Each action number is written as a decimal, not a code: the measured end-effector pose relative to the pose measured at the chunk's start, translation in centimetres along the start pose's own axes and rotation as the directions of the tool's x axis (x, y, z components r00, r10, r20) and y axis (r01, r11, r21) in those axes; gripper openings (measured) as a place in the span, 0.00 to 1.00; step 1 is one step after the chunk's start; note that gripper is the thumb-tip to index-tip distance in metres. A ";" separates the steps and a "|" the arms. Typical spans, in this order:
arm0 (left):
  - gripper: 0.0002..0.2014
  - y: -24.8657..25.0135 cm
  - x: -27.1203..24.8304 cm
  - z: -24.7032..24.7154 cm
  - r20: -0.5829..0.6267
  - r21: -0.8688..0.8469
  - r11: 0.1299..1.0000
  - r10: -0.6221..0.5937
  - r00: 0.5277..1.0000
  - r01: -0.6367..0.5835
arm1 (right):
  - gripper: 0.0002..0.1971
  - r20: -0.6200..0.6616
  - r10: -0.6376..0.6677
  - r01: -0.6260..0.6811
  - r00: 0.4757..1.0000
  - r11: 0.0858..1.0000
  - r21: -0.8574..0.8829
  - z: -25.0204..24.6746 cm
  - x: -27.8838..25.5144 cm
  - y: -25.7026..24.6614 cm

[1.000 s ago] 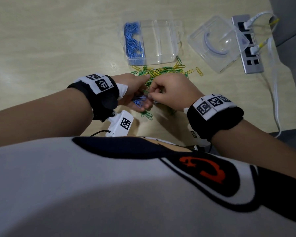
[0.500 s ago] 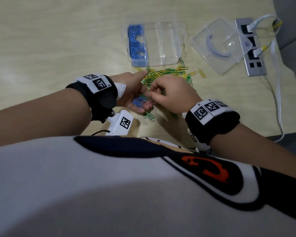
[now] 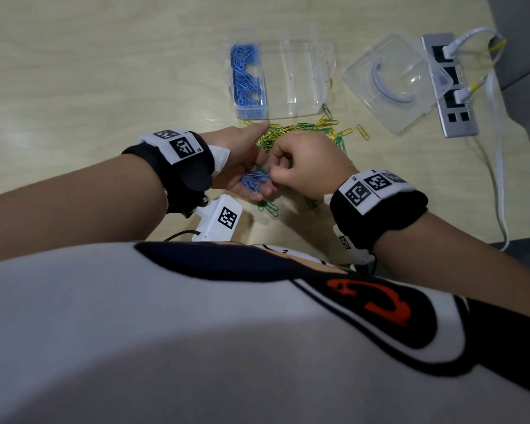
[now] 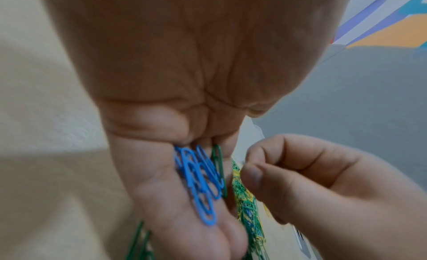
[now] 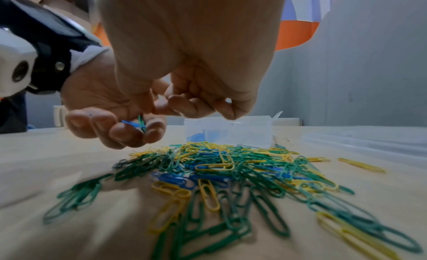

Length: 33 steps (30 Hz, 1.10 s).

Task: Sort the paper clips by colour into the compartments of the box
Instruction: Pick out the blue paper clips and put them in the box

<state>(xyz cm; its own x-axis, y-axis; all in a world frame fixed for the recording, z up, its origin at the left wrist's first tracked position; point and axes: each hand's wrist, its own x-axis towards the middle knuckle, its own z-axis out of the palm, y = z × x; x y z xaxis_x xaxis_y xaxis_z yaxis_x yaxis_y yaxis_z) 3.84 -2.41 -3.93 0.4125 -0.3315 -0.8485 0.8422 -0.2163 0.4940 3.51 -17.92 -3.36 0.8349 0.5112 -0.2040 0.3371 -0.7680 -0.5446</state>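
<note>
A clear compartment box (image 3: 303, 71) stands on the table, with blue paper clips (image 3: 247, 78) filling its left compartment. Before it lies a mixed pile of green, yellow and blue clips (image 3: 303, 128) (image 5: 231, 172). My left hand (image 3: 251, 188) is palm up at the pile's near edge. Its curled fingers cup several blue clips (image 4: 198, 181) and one green clip (image 4: 217, 163). My right hand (image 3: 276, 175) is curled, with thumb and forefinger tips at those clips. No clip shows between them in the left wrist view.
A clear lid (image 3: 395, 81) lies right of the box. Beyond it a grey socket strip (image 3: 450, 87) trails white cables (image 3: 499, 166) along the table's right edge. A few green clips (image 3: 268, 206) lie near my body, and one yellow clip (image 3: 362, 132) lies apart.
Both hands have stayed together at the pile's near edge. The right fingertips have shifted a little onto the clips lying in the left palm.
</note>
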 end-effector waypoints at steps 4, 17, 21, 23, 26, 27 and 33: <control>0.41 0.0 -0.1 0.1 0.025 -0.013 1.000 -0.009 1.000 0.009 | 0.07 0.020 -0.049 0.051 0.999 0.991 -0.121 0.1 0.1 0.2; 0.38 0.4 -0.5 0.7 -0.007 -0.002 1.000 0.004 1.000 -0.004 | 0.05 0.067 -0.076 0.089 0.995 0.971 -0.223 0.0 -0.1 -0.2; 0.38 0.6 -0.4 0.8 -0.022 -0.018 1.000 0.014 1.000 -0.015 | 0.05 0.027 -0.102 0.105 0.994 0.954 -0.282 0.3 -0.1 -0.6; 0.39 0.5 -0.4 0.6 -0.006 -0.015 1.000 0.018 1.000 -0.018 | 0.06 -0.049 -0.081 0.067 0.995 0.968 -0.244 0.2 -0.2 -0.4; 0.40 0.3 -0.4 0.5 0.007 -0.012 1.000 0.011 1.000 -0.011 | 0.10 -0.078 -0.087 0.064 0.993 0.963 -0.263 0.0 -0.2 0.1; 0.40 0.2 -0.4 0.5 0.007 -0.011 1.000 0.006 1.000 -0.006 | 0.11 -0.061 -0.105 0.082 0.993 0.953 -0.292 0.0 -0.1 0.1; 0.40 0.4 -0.3 0.7 -0.013 -0.017 1.000 -0.004 1.000 0.004 | 0.08 -0.022 -0.151 0.135 0.988 0.931 -0.339 0.2 -0.1 -0.1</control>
<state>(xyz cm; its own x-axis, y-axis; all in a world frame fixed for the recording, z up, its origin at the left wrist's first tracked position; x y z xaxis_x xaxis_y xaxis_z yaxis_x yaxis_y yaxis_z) 3.84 -2.99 -3.33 0.4133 -0.3189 -0.8529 0.8496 -0.2021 0.4873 3.33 -17.82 -3.45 0.7837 0.6127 -0.1016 0.5740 -0.7770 -0.2584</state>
